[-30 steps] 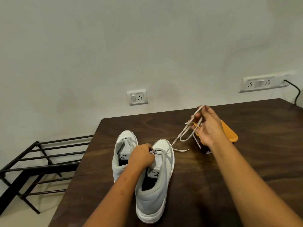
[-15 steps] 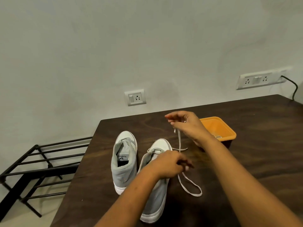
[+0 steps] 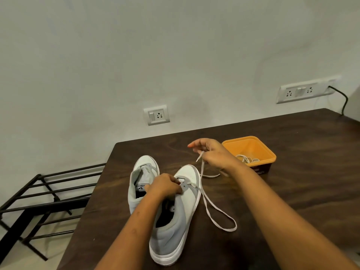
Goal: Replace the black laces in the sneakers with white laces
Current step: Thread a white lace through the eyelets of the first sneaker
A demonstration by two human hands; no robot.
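left hand (image 3: 165, 186) clenched on sneaker (image 3: 175, 221) eyelets, by tabletop (image 3: 292, 191) left edge, toe toward far edge | lace (image 3: 202, 167) trails right off eyelets, looping on tabletop | right hand (image 3: 212, 154) pinches lace tip just beyond toe, tip aimed back left at eyelets

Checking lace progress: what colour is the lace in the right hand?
White. The head view shows the lace pinched by the right hand.

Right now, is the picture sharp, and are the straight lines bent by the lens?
Head view: light soft and even, no glare, only faint shadows on the table; the lace and the sneaker are sharp, fingertips of the right hand slightly smeared; the wide lens tilts the socket and the table's far edge.
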